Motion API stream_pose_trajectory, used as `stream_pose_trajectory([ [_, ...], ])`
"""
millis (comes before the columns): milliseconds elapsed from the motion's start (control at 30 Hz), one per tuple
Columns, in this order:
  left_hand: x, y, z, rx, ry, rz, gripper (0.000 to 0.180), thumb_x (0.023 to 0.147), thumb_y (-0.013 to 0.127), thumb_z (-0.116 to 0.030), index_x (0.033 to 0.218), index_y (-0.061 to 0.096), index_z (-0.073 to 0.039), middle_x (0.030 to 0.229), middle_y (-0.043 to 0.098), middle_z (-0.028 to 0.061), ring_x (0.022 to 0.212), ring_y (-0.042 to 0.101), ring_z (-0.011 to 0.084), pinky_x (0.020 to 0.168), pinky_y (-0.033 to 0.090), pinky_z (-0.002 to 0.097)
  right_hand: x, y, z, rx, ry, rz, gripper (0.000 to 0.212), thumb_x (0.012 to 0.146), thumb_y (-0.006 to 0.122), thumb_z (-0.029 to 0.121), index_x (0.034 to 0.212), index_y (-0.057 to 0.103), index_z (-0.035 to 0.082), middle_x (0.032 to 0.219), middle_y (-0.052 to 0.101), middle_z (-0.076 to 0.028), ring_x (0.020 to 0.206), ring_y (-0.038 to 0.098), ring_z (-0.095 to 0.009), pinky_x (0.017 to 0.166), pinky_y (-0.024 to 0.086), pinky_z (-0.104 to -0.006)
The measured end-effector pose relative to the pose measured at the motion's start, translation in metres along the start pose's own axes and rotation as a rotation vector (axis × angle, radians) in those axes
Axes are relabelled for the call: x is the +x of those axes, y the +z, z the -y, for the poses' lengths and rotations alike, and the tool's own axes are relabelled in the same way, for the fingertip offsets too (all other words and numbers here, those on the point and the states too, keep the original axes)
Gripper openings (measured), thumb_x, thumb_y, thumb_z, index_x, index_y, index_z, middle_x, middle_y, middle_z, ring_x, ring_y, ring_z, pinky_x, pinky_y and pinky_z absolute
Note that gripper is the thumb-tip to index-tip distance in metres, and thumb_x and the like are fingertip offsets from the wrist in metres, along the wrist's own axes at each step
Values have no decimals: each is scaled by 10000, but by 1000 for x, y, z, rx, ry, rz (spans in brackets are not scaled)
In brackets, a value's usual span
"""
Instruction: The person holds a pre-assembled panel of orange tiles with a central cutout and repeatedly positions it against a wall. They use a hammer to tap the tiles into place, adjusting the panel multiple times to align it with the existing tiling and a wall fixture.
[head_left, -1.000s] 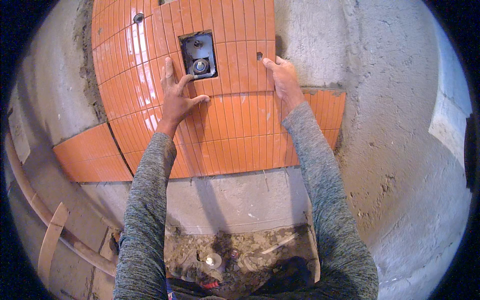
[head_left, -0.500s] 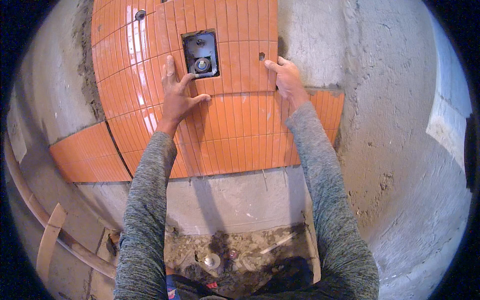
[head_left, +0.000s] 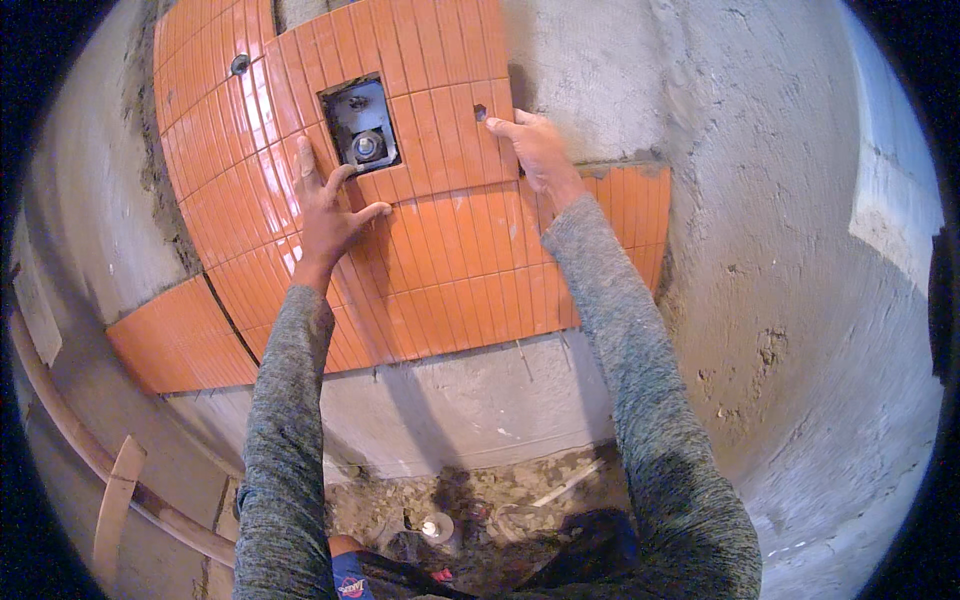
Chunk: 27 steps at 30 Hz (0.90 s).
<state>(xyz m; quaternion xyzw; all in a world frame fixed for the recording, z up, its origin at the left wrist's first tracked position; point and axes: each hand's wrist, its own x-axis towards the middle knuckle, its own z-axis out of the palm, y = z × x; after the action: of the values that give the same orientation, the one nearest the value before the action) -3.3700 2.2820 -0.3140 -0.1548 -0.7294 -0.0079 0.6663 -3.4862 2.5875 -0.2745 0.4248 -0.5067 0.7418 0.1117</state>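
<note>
Two bare hands lie against a wall of orange, narrow-grooved tiling. The left hand [head_left: 325, 220] has its fingers spread wide: thumb pointing right across the tile face, one finger bent at the lower left corner of a rectangular opening [head_left: 360, 125], the others stretched upward and overlapping, so I cannot count them. The right hand [head_left: 538, 152] sets its thumb on the face of the upper tile [head_left: 440, 150] and another finger at its right edge; the rest are hidden, and I cannot tell whether they close on that edge.

This upper tile sits above the lower row, its top partly cut off by the frame. It carries the one rectangular opening, left of its middle, and one small hole [head_left: 480, 112] near its right edge, beside the right thumb. Inside the opening is one round fitting [head_left: 367, 147]; the details behind it are dark. A second round hole [head_left: 240, 65] lies farther left in the tiling.

Two grey sleeves cover the forearms and hide parts of the lower row. One orange piece [head_left: 185, 335] forms the tiling's lower left corner, beyond a dark gap. Below the wall's bottom edge lies rubble [head_left: 380, 495], with one pale round object [head_left: 436, 528], hard to identify.
</note>
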Motion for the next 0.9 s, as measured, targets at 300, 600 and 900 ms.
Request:
stream_pose_trajectory([
  [300, -1, 2, 1, 0, 12, 5, 694, 568, 985, -431, 1134, 696, -152, 1710, 83, 248, 1568, 119, 452, 1230, 234, 533, -10, 4, 0, 174, 15, 14, 316, 935, 691, 77, 1216, 657, -65, 1147, 719, -149, 991, 716, -199, 847, 592, -328],
  [600, 1, 4, -3, -11, 12, 13, 686, 576, 982, -431, 1127, 687, -147, 1706, 84, 255, 1569, 111, 456, 1235, 223, 537, -7, 10, -6, 141, -72, -76, 283, 932, 690, 44, 1197, 671, -53, 1099, 729, -126, 938, 714, -182, 814, 599, -331],
  [900, 3, 3, -7, -58, 20, 0, 647, 603, 987, -375, 1149, 714, -158, 1698, 97, 280, 1577, 103, 437, 1258, 178, 507, -4, 13, -14, 289, -93, -58, 297, 945, 669, 35, 1229, 656, -52, 1126, 722, -126, 980, 713, -199, 857, 595, -336],
])
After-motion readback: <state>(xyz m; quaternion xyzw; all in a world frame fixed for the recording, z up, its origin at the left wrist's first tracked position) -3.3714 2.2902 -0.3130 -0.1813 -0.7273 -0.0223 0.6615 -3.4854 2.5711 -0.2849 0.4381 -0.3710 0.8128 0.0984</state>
